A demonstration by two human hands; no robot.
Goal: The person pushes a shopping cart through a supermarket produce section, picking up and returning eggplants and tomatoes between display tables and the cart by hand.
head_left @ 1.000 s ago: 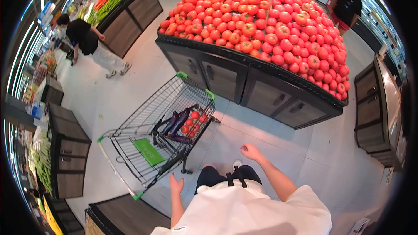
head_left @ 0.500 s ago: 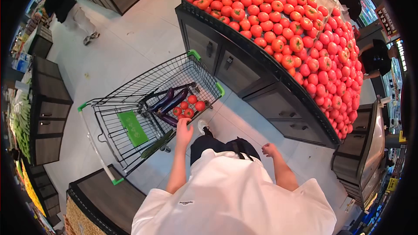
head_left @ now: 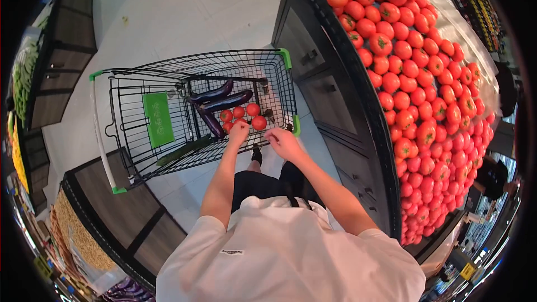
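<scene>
A wire shopping cart (head_left: 193, 55) with green corners stands across in front of me. In it lie several dark purple eggplants (head_left: 226, 100), a group of red tomatoes (head_left: 253, 110) and a long green vegetable (head_left: 184, 150) by the near side. My left hand (head_left: 239, 132) is closed at the cart's near rim, just below the tomatoes. My right hand (head_left: 284, 142) is close by on the right, also at the near rim, with curled fingers; what they hold, if anything, is too small to make out.
At right rises a dark display stand (head_left: 313, 67) heaped with loose tomatoes (head_left: 411, 100). A dark wooden bin (head_left: 120, 207) stands at lower left, and green vegetables (head_left: 25, 72) lie on a cabinet at far left. A person (head_left: 492, 179) stands behind the tomato display.
My right hand has come up from my side to the cart's near rim. My left hand stays at the rim. The tomato display now appears closer, and the view has turned.
</scene>
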